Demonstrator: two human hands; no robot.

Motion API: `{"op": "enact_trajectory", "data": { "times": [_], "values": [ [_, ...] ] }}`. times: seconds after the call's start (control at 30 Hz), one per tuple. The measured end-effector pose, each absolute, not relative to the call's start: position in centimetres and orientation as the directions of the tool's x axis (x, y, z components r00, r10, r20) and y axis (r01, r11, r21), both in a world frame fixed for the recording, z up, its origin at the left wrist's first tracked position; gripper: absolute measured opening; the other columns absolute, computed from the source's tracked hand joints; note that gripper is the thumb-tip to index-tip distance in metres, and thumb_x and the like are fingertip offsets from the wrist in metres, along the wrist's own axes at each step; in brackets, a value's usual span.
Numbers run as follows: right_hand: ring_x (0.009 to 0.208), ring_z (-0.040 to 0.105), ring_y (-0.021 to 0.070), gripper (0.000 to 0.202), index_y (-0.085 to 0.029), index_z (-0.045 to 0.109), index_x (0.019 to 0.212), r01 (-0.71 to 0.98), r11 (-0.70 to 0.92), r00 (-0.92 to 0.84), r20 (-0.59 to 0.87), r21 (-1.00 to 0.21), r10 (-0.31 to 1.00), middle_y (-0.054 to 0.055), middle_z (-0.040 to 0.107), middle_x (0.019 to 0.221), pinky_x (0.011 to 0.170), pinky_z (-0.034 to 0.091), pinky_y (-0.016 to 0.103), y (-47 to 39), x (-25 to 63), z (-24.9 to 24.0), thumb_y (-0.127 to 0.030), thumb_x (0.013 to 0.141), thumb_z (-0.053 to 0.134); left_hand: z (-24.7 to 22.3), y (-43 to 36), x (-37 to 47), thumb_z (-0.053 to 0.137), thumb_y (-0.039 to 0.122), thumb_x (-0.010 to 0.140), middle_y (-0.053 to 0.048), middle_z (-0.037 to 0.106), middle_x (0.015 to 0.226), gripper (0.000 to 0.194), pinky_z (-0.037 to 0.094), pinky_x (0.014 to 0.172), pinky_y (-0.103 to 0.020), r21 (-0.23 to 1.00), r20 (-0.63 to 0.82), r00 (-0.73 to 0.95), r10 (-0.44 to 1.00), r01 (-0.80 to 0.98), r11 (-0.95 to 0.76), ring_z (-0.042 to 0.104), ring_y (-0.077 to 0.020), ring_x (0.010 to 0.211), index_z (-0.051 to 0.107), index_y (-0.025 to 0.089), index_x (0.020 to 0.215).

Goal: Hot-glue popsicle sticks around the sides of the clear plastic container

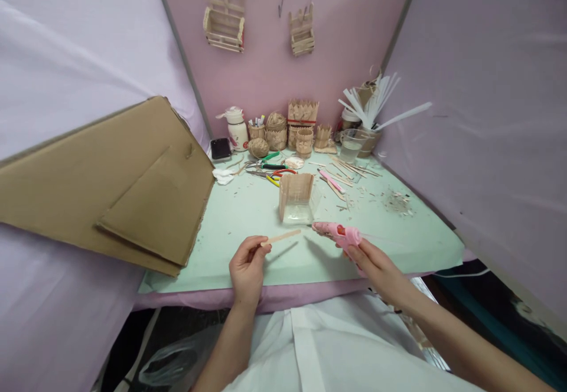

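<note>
Between the thumb and fingers of my left hand (248, 268) is one end of a wooden popsicle stick (283, 237), held above the table and pointing right. My right hand (374, 265) is wrapped round a pink hot glue gun (339, 232), its nozzle aimed left. A clear glue stick pokes out of the gun's back end. Just beyond both hands stands a clear plastic container (299, 212), with wooden sticks covering its back and left sides. The nozzle is near the container's lower right corner; whether they touch I cannot tell.
Pliers (272, 166) and scissors lie behind the container. Loose sticks (354, 167), a pink cutter (332, 180) and scraps (398, 202) are to the right. Twine (258, 147), stick-covered cups (305, 143) and a white bottle (236, 129) line the back. Cardboard (146, 185) leans at left.
</note>
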State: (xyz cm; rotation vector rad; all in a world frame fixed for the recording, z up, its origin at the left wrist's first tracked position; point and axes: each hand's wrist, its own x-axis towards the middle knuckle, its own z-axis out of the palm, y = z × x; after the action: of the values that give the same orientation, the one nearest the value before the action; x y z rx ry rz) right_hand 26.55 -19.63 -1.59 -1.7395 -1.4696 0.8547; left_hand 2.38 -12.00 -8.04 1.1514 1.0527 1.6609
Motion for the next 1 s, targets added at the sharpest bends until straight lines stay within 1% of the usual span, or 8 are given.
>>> {"op": "enact_trajectory", "data": {
  "times": [0.17, 0.3, 0.47, 0.57, 0.67, 0.8, 0.9, 1.0],
  "values": [
    [0.086, 0.054, 0.0264, 0.045, -0.022, 0.059, 0.086, 0.844, -0.019, 0.146, 0.196, -0.536, 0.970, 0.010, 0.060, 0.087, 0.080, 0.046, 0.040, -19.2, 30.7, -1.3, -0.053, 0.098, 0.029, -8.1, -11.9, 2.4, 0.076, 0.022, 0.073, 0.001, 0.068, 0.077, 0.010, 0.050, 0.066, -0.021, 0.935, 0.233, -0.229, 0.945, -0.214, -0.282, 0.062, -0.0105, 0.066, 0.075, 0.020, 0.083],
    [0.083, 0.053, 0.0307, 0.040, -0.016, 0.062, 0.089, 0.969, -0.209, 0.240, 0.326, -0.129, 0.914, 0.016, 0.058, 0.085, 0.079, 0.045, 0.046, -18.1, 35.0, -3.6, -0.038, 0.097, 0.030, -8.1, -11.7, 2.4, 0.077, 0.025, 0.073, 0.000, 0.068, 0.073, 0.013, 0.050, 0.065, -0.022, 0.938, 0.195, -0.244, 0.950, -0.236, -0.253, 0.063, -0.0110, 0.065, 0.075, 0.019, 0.084],
    [0.089, 0.057, 0.0372, 0.041, -0.006, 0.065, 0.096, 0.926, -0.362, 0.329, 0.241, 0.106, 0.913, 0.025, 0.061, 0.093, 0.076, 0.046, 0.047, -17.2, 37.6, -6.1, -0.038, 0.096, 0.040, -8.0, -11.3, 2.2, 0.078, 0.029, 0.073, 0.000, 0.069, 0.070, 0.017, 0.050, 0.068, -0.022, 0.941, 0.138, -0.245, 0.960, -0.269, -0.204, 0.063, -0.0105, 0.065, 0.075, 0.018, 0.085],
    [0.096, 0.058, 0.0413, 0.047, -0.008, 0.065, 0.105, 0.924, -0.373, 0.355, 0.175, 0.083, 0.918, 0.028, 0.061, 0.102, 0.073, 0.047, 0.047, -17.0, 37.9, -5.1, -0.049, 0.094, 0.047, -7.4, -10.9, 2.0, 0.078, 0.028, 0.073, 0.000, 0.068, 0.070, 0.016, 0.050, 0.069, -0.022, 0.946, 0.154, -0.246, 0.957, -0.244, -0.215, 0.063, -0.0105, 0.066, 0.075, 0.018, 0.086],
    [0.107, 0.055, 0.0433, 0.055, -0.011, 0.061, 0.120, 0.954, -0.299, 0.294, 0.249, -0.018, 0.923, 0.028, 0.058, 0.119, 0.083, 0.047, 0.053, -16.3, 37.2, -2.5, -0.056, 0.089, 0.055, -6.2, -10.1, 1.7, 0.078, 0.028, 0.074, 0.000, 0.070, 0.073, 0.015, 0.051, 0.070, -0.022, 0.951, 0.211, -0.240, 0.948, -0.173, -0.256, 0.063, -0.0108, 0.068, 0.076, 0.019, 0.085],
    [0.127, 0.046, 0.0373, 0.056, -0.017, 0.051, 0.134, 0.960, 0.096, 0.019, 0.401, -0.264, 0.916, 0.019, 0.051, 0.133, 0.105, 0.039, 0.053, -14.1, 33.2, 1.1, -0.053, 0.091, 0.054, -3.3, -8.5, 1.3, 0.078, 0.029, 0.074, -0.003, 0.074, 0.087, 0.015, 0.053, 0.071, -0.024, 0.934, 0.351, -0.148, 0.925, -0.016, -0.357, 0.066, -0.0143, 0.077, 0.077, 0.019, 0.086],
    [0.133, 0.043, 0.0316, 0.056, -0.024, 0.047, 0.137, 0.818, 0.330, -0.115, 0.428, -0.471, 0.896, 0.015, 0.046, 0.140, 0.108, 0.040, 0.048, -11.3, 29.3, 1.9, -0.055, 0.091, 0.055, -1.5, -7.4, 1.4, 0.075, 0.029, 0.078, -0.005, 0.076, 0.093, 0.014, 0.054, 0.073, -0.026, 0.905, 0.421, -0.034, 0.906, 0.074, -0.418, 0.068, -0.0166, 0.083, 0.077, 0.020, 0.088],
    [0.132, 0.045, 0.0281, 0.051, -0.023, 0.053, 0.128, 0.679, 0.418, -0.007, 0.564, -0.603, 0.825, 0.014, 0.048, 0.136, 0.109, 0.039, 0.046, -8.1, 26.5, 0.3, -0.057, 0.090, 0.056, -1.1, -6.7, 1.8, 0.073, 0.029, 0.081, -0.005, 0.076, 0.091, 0.012, 0.054, 0.076, -0.027, 0.884, 0.454, 0.016, 0.891, 0.117, -0.452, 0.068, -0.0166, 0.083, 0.076, 0.020, 0.088]
  ]
}}
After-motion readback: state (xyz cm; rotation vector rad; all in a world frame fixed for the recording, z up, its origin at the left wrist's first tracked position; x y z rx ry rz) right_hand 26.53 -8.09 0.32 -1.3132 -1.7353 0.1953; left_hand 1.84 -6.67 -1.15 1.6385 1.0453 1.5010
